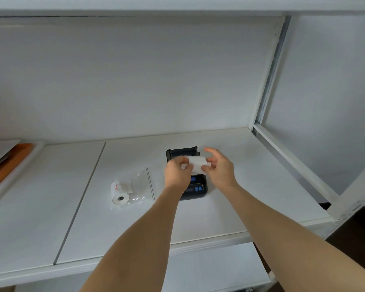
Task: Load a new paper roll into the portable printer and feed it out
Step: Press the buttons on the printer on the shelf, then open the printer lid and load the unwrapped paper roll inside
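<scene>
Right, both hands are over the black portable printer (195, 187), its lid (182, 152) standing open at the back. Left hand (177, 172) and right hand (218, 170) pinch a white paper roll (196, 163) between fingertips, the right's upper fingers spread. Off to the left, another roll (119, 191) lies on a clear bag (138, 182) on the white shelf (251, 186).

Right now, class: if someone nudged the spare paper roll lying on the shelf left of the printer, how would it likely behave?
The spare paper roll is a cylinder lying on its side, so it would probably roll along the smooth shelf. Being wound paper with a hollow core, it is likely light. It lies partly in a clear plastic bag, which may drag with it or check the roll.
</scene>
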